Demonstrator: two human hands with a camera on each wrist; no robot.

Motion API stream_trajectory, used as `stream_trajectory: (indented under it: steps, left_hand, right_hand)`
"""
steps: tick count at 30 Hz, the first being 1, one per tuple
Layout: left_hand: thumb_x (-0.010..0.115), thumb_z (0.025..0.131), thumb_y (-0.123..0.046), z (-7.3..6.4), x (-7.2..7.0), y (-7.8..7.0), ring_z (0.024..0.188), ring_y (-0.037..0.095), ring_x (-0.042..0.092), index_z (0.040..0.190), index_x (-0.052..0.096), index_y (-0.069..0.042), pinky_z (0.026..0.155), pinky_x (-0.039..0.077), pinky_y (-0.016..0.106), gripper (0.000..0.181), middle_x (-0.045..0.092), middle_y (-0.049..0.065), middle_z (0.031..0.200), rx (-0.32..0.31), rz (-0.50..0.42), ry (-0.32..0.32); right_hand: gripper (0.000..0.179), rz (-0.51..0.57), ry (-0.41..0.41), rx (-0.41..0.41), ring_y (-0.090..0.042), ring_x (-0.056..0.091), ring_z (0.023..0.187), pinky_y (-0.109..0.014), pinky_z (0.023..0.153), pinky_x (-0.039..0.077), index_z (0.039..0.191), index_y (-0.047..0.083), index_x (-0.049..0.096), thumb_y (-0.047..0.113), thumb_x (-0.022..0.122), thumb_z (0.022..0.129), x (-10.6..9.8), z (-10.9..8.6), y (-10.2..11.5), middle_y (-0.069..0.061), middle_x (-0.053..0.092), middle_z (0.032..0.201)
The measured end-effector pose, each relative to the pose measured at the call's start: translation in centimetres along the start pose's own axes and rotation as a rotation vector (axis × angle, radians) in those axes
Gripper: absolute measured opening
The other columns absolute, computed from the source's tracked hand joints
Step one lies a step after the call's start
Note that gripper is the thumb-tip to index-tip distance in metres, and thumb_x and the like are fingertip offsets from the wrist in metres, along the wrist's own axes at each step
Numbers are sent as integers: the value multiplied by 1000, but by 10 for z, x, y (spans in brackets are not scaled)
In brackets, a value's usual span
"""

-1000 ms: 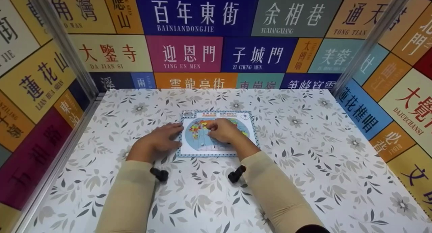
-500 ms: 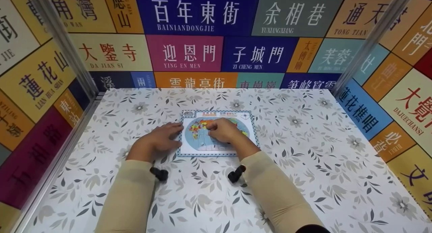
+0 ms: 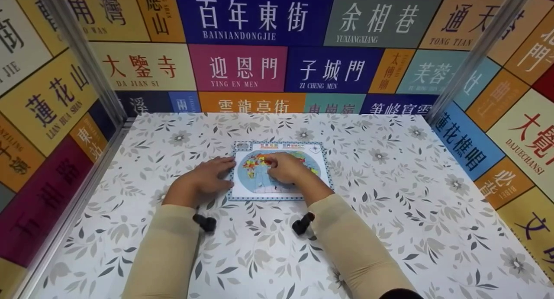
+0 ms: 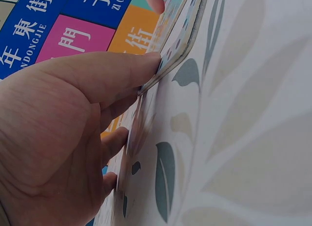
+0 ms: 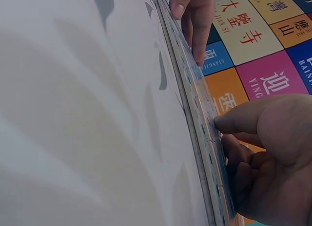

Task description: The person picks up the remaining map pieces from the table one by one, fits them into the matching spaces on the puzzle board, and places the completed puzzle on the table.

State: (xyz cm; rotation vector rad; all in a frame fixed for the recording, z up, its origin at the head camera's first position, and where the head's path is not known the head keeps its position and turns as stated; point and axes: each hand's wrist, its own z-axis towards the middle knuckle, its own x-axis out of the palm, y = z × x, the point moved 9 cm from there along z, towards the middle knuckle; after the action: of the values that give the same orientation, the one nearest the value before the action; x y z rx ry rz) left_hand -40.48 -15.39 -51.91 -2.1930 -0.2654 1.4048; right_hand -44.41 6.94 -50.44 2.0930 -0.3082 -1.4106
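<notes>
A jigsaw puzzle (image 3: 248,178) of a world map, with a blue dotted border, lies flat near the middle of the table. My left hand (image 3: 207,176) is at its left edge, with fingers spread; in the left wrist view the thumb (image 4: 141,66) touches the edge of the puzzle board (image 4: 187,33). Over the map's centre is my right hand (image 3: 283,167), its index finger and thumb bent down to the surface. The right wrist view has that thumb (image 5: 234,120) on the pieces and the other fingers curled beneath. I cannot tell if a piece is pinched there.
The table (image 3: 389,195) has a white cover with grey leaves and flowers. Behind it stands a wall (image 3: 236,67) of coloured panels with Chinese lettering, and similar panels rise at both sides. Both forearms, in beige sleeves (image 3: 166,247), reach in from the front with small black devices at the wrists.
Both hands keep nearly the same places. The right fingertips shift very slightly on the map, and the puzzle stays where it was.
</notes>
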Motion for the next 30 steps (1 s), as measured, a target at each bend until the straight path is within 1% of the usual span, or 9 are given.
stream_trajectory:
  steps: [3,8,11,14,16,18,23,25,30]
  left_hand:
    - [66,102,-44,0,0,-1,171,33,3,168,33,-39,136,5,68,75,16,-16,181,-5,3,2]
    - [66,102,-45,-1,-1,-1,171,31,3,168,33,-40,136,5,68,74,16,-16,181,-16,10,-1]
    - [66,102,-45,-1,0,-1,171,31,2,168,33,-40,136,4,68,74,16,-17,181,-19,8,-1]
    - [66,102,-45,-1,0,-1,171,30,2,168,33,-40,136,4,67,73,16,-17,181,-22,1,0]
    - [65,103,-45,-1,0,-1,171,31,2,168,33,-40,136,4,67,73,15,-16,181,-18,0,3]
    - [65,103,-44,-2,0,-2,171,32,3,168,33,-39,136,5,68,73,16,-15,181,-15,7,3]
    - [65,102,-45,-1,1,-2,171,31,4,168,32,-39,136,7,68,74,16,-16,181,-32,18,9]
    - [65,102,-46,-1,1,-2,171,30,4,168,32,-40,136,7,68,74,16,-17,181,-43,15,13]
    - [66,102,-46,-2,0,-2,171,30,4,168,32,-42,136,7,69,74,15,-18,181,-50,15,18]
  right_hand:
    - [54,-21,-5,-8,-19,55,91,-33,78,41,157,31,56,26,64,104,0,0,1,-3,63,114]
    - [54,-31,-4,-15,-22,57,94,-34,81,43,157,30,56,25,63,104,0,0,2,-8,66,120]
    - [53,-29,-7,-4,-21,59,106,-35,88,44,156,29,57,27,63,103,-1,0,2,-3,65,134]
    - [54,-25,-6,-2,-21,59,116,-37,95,46,155,30,58,26,64,102,-1,2,2,0,63,142]
    - [54,-19,1,-9,-24,60,118,-40,97,47,155,30,58,25,63,102,0,2,2,-1,63,143]
    - [54,-17,14,-25,-25,61,127,-42,103,50,156,31,57,24,61,103,1,2,3,-1,62,149]
    - [56,-20,37,-61,-25,54,146,-44,116,48,158,33,54,21,57,104,2,2,6,-4,54,163]
    - [57,-22,36,-65,-26,56,142,-44,112,48,158,35,54,20,58,103,2,2,6,-5,52,165]
    - [59,-18,36,-63,-25,56,141,-43,110,47,158,38,53,20,58,103,2,2,7,-3,51,166]
